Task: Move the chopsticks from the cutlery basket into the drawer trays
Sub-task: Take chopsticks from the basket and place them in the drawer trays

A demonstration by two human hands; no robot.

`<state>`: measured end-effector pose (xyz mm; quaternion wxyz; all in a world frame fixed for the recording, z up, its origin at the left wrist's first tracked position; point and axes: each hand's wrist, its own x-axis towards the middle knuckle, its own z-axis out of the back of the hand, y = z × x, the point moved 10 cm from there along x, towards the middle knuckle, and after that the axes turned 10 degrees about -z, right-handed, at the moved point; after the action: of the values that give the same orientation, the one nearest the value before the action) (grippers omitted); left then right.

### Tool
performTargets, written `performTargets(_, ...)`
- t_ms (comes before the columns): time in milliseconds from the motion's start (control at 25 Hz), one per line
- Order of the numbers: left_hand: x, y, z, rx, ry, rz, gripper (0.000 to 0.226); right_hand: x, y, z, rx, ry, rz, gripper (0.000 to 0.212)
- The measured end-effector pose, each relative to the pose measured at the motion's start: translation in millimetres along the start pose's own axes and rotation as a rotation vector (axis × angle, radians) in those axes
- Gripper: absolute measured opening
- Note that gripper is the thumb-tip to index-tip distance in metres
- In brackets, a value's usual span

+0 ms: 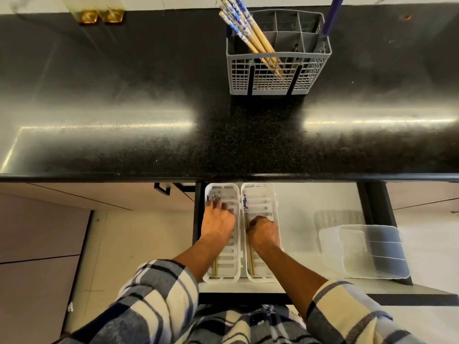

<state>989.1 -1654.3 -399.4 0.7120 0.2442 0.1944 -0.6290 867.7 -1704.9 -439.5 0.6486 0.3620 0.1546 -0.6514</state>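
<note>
A grey cutlery basket stands on the black counter, with several wooden chopsticks with blue-patterned tops leaning out of its left compartment. Below the counter edge, an open drawer holds two white slotted trays side by side. My left hand lies in the left tray, fingers down on a chopstick whose wooden tip shows near the tray's front. My right hand rests in the right tray, closed around a chopstick with its blue top pointing to the back.
A purple handle stands in the basket's right side. A clear plastic container lies in the drawer to the right of the trays. Two amber glass objects sit at the counter's back left. Cabinet fronts flank the drawer.
</note>
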Motion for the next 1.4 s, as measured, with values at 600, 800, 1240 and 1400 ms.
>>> performTargets(600,-27.1,5.6,-40.8,0.229,0.101,-0.062,0.068,-5.2,2.5,5.0,0.07,0.028,0.063,0.022)
performTargets(800,-23.0,8.5,-25.8,0.064,-0.008,-0.082,0.06,-25.4,8.0,32.7,0.192,0.027,0.086,0.025)
performTargets(1240,-64.3,119.7,216.3,-0.907,-0.945,-0.058,0.027,-86.1,113.4,268.9,0.62,-0.392,0.515,0.018)
performTargets(1400,-57.6,163.6,292.4,-1.028,-1.096,0.03,0.021,-93.0,169.5,322.8,0.607,-0.44,0.629,0.019)
